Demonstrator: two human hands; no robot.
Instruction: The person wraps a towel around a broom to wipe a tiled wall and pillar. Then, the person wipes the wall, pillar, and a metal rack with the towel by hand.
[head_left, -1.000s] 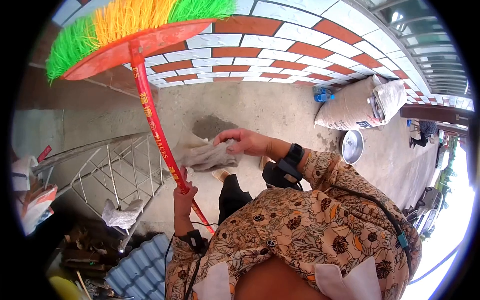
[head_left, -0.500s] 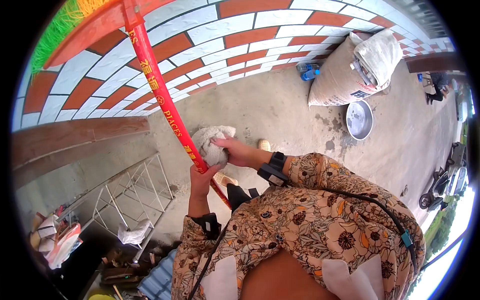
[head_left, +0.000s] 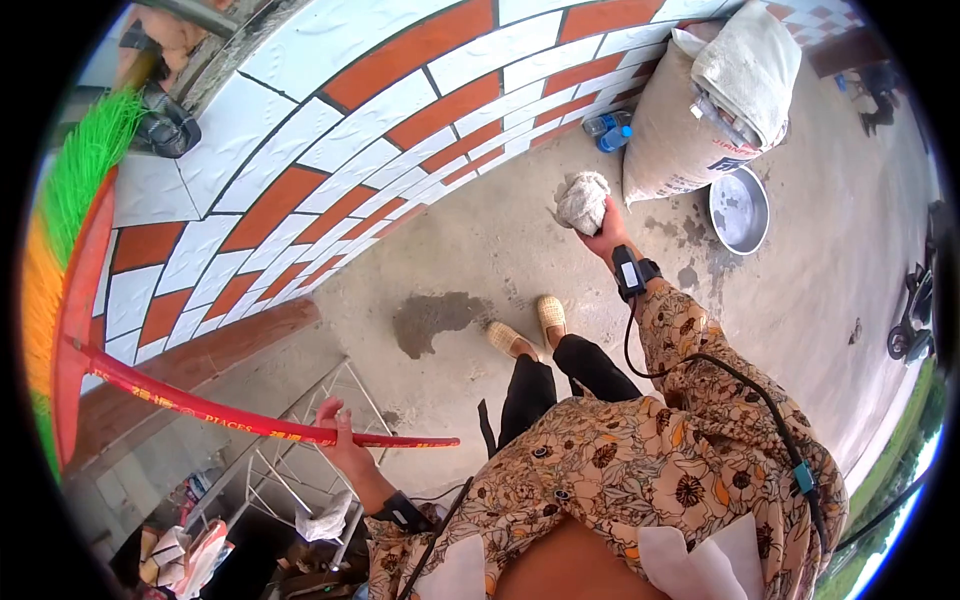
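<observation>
Head view: one broom (head_left: 210,413), green-and-orange bristles, slender red handle, grasped in left hand (head_left: 347,450); one cloth (head_left: 583,200), crumpled, greyish, clasped in right hand (head_left: 609,238) above the concrete floor (head_left: 560,272); two plastic bottles (head_left: 613,138); one bulging sack (head_left: 662,140); one round metal basin (head_left: 738,212).

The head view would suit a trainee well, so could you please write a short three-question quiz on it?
1. Which hand holds the crumpled greyish-white cloth?
2. True or false: the round silver metal basin stands beside the bulging off-white sack.
3. Fill in: the long red-handled broom, held in the left hand, has bristles of green and ___.
Key: 1 right hand; 2 true; 3 orange.
</observation>
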